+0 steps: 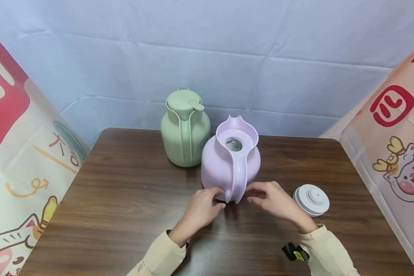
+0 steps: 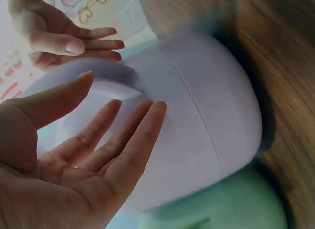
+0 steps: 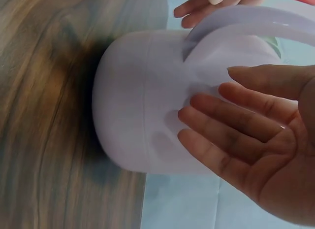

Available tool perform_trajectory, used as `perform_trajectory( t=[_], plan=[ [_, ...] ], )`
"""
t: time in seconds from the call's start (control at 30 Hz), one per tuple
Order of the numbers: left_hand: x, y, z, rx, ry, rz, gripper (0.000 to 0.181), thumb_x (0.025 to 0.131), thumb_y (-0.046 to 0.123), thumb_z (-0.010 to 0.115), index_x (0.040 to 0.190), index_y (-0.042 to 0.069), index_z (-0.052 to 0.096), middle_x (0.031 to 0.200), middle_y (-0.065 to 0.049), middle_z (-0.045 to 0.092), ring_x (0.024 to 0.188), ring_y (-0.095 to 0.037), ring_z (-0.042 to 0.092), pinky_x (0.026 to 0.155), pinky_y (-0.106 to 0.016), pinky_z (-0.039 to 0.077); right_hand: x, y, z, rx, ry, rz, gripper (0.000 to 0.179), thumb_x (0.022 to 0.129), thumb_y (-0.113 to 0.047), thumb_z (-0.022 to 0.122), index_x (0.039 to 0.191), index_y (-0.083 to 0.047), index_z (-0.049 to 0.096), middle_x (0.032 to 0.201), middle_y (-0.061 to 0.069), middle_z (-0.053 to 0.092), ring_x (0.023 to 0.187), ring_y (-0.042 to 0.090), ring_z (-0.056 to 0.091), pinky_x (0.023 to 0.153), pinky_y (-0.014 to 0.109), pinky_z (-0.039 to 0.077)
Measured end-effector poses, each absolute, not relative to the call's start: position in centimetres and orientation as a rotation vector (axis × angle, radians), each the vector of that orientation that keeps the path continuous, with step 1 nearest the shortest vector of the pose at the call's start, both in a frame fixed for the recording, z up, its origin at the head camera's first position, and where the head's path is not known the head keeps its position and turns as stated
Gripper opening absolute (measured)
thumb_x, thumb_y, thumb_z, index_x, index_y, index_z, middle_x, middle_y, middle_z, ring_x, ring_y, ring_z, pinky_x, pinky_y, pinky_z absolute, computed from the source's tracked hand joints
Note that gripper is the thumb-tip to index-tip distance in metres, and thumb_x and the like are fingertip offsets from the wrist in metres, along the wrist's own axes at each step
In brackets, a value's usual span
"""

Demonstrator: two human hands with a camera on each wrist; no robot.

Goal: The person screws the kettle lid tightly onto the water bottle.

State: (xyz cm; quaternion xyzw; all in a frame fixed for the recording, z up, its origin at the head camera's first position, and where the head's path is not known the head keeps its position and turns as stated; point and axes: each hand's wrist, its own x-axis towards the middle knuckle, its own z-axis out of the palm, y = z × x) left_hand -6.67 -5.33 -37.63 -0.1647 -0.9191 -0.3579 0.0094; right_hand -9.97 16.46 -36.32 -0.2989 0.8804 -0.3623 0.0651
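A lilac vacuum jug stands upright on the table, its top uncovered so the round opening shows, and its handle faces me. My left hand is at the jug's lower left, its fingers fairly straight in the left wrist view. On the other side of the handle, my right hand is beside the jug's lower right, with straight, spread fingers close to the wall. Whether either hand touches the jug I cannot tell. To the right lies a white round stopper.
A green vacuum jug with its lid on stands just left of the lilac one. A small black and yellow object lies by my right sleeve. The wooden table ends at a pale cloth backdrop.
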Motion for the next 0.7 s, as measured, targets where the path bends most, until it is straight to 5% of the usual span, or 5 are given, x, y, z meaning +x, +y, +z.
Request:
perform_trajectory(
  t=[0.3,0.7],
  plan=[
    [-6.6,-4.6,-37.5,-0.527,-2.862,-1.141,0.031,0.074,0.008,0.072,0.104,0.007,0.065,0.098,-0.005,0.067,0.092,-0.021,0.062,0.078,-0.034,0.047,-10.3,17.0,-36.7,-0.843,2.676,-1.093,0.014,0.079,0.0,0.066,0.092,-0.002,0.067,0.087,0.007,0.068,0.079,0.015,0.064,0.068,0.036,0.051],
    [-6.9,-4.1,-37.4,-0.533,-2.877,-1.136,0.028,0.074,0.01,0.072,0.102,0.005,0.067,0.096,-0.006,0.068,0.089,-0.022,0.062,0.075,-0.033,0.047,-10.6,17.9,-37.2,-0.768,2.698,-1.07,0.011,0.08,-0.003,0.067,0.091,-0.004,0.067,0.084,0.003,0.068,0.077,0.014,0.064,0.066,0.028,0.051]
  ],
)
